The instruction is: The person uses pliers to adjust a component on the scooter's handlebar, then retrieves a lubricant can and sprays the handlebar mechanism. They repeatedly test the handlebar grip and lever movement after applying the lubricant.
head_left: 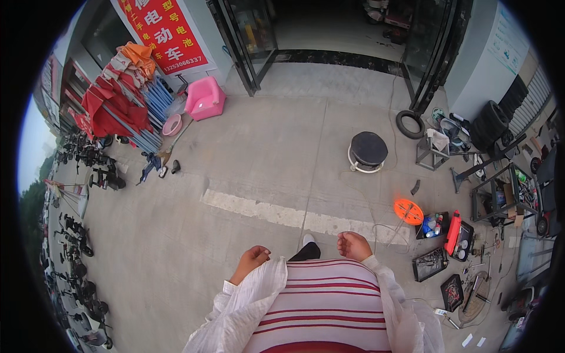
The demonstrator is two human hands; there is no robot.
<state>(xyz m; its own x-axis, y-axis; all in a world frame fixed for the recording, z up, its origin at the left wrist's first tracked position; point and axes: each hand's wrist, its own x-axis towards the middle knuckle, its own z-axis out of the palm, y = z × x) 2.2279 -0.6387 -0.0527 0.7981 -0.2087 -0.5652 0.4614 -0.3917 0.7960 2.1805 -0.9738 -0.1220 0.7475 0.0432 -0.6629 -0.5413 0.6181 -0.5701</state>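
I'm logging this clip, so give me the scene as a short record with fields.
Left hand: loosely curled, nothing visible in it
Right hand: loosely curled, nothing visible in it
Ahead, right of centre: black-topped stool
Right side: round orange item, open black tray
Upper left: pink armchair
Ground: grey pavement, pale strip across it

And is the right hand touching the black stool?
Apart. The head view plainly shows ground between the right hand and the stool.
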